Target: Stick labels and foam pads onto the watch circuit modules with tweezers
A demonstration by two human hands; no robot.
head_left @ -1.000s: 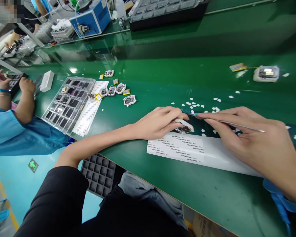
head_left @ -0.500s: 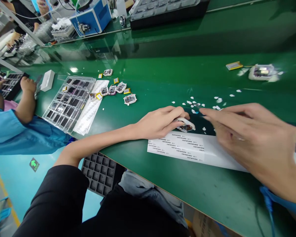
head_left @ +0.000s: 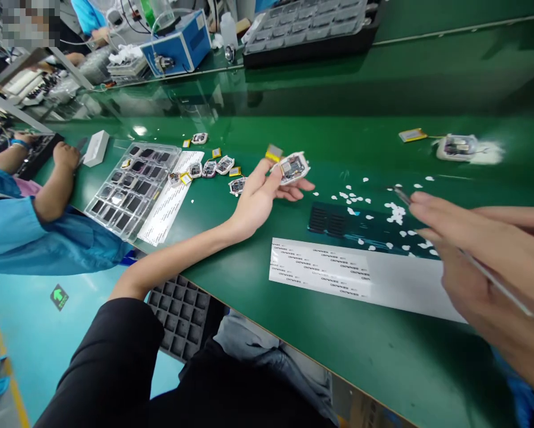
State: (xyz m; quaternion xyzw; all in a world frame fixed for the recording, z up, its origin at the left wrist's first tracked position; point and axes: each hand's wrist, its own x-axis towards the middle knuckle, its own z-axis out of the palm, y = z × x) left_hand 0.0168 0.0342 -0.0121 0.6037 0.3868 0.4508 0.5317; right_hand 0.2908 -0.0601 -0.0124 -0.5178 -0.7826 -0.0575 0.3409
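Between thumb and fingers, my left hand (head_left: 258,193) holds a white watch-like case (head_left: 293,168) with its circuit board showing. A small yellow-edged battery (head_left: 274,153) sticks up beside that case. My right hand (head_left: 467,249) grips tweezers (head_left: 403,195), whose tips point left above the bench. Below the tips lie scattered small white pieces (head_left: 395,213), some on a dark teal film strip (head_left: 369,229). Nearer me is a white printed sheet (head_left: 320,267). Another white case (head_left: 457,147), with a battery (head_left: 413,135) on a wire, rests at the right.
Several open cases (head_left: 209,169) with batteries sit left of centre. Beside them are a clear compartment tray (head_left: 133,184), a printed sheet (head_left: 171,199) and a white box (head_left: 96,148). A co-worker's hand (head_left: 66,156) is at the left. A blue machine (head_left: 177,44) and black tray (head_left: 309,53) stand behind.
My left hand has lifted the case up and left from beside the printed sheet, turning its inside into view. My right hand has moved right, uncovering more white pieces and the dark strip.
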